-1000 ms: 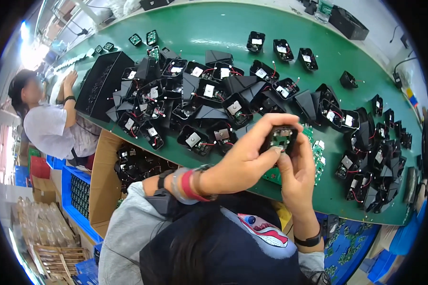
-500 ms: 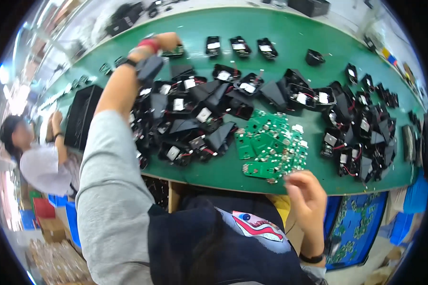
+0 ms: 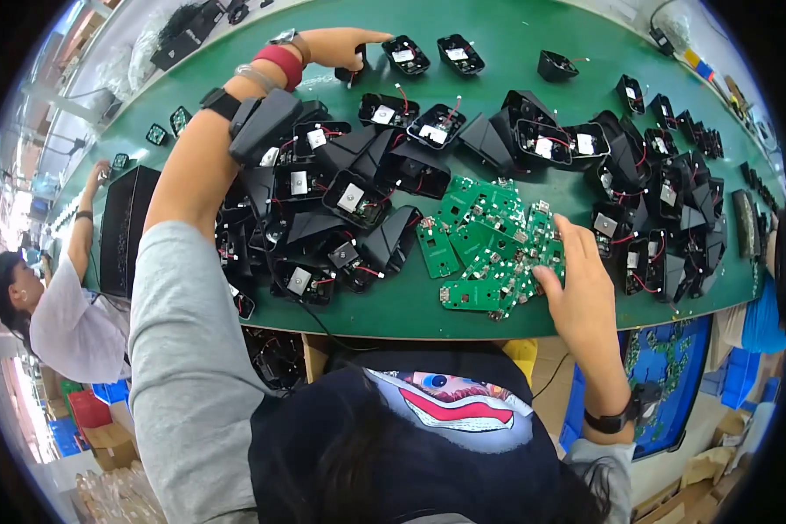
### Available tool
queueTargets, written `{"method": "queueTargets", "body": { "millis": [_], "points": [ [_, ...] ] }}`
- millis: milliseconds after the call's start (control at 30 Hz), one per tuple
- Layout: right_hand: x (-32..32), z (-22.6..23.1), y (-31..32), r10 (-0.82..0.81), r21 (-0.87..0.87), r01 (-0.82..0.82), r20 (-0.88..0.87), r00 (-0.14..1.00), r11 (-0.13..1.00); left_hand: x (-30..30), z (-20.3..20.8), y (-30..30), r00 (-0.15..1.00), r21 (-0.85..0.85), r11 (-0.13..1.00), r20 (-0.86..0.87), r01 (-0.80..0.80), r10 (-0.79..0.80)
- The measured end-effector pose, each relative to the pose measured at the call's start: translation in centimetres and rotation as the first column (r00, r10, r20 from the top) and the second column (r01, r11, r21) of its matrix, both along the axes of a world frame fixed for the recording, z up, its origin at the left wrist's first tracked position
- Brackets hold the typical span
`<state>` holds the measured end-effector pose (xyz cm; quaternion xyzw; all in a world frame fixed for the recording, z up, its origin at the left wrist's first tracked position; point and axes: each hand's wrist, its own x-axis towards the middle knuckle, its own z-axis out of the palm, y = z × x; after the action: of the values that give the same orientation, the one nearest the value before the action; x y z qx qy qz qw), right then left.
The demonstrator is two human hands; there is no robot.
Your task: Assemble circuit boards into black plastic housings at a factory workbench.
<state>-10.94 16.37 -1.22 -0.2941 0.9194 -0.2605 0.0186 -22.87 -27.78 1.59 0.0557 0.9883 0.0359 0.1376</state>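
Observation:
My left hand [image 3: 345,48] is stretched to the far side of the bench, over a black plastic housing [image 3: 349,76] that it partly hides. Its index finger points out toward another black housing [image 3: 405,56], and the thumb is apart from it. My right hand [image 3: 582,284] rests at the right edge of a pile of green circuit boards [image 3: 476,236]. Thumb and fingers are spread there, with boards showing between them. Any contact under the fingertips is hard to make out. Many black housings with red wires [image 3: 351,197] lie heaped left of the boards.
A second heap of black housings [image 3: 668,218] lies at the right. A black bin [image 3: 127,231] stands on the left, near a co-worker [image 3: 70,327] reaching over the bench. A blue tray with boards [image 3: 664,375] sits below the green bench's [image 3: 393,321] right front edge.
My left hand has shifted from a green board at the far left to the neighbouring housing, its index finger now extended. My right hand has moved forward from the bench edge onto the boards.

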Motion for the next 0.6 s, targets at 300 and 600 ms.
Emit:
{"method": "queueTargets", "body": {
  "millis": [300, 600],
  "points": [
    [0.0, 0.5, -1.2, -0.079, -0.550, 0.239, 0.298, 0.951, 0.800, 3.5, -1.2, -1.9, 0.966, 0.127, 0.962, -0.067, -0.240, 0.250],
    [0.7, 0.7, -2.0, 0.137, -0.742, 0.166, 0.328, 0.935, 0.649, 9.4, 4.5, -2.1, 0.750, 0.954, 0.206, 0.029, -0.219, 0.660]
  ]
}}
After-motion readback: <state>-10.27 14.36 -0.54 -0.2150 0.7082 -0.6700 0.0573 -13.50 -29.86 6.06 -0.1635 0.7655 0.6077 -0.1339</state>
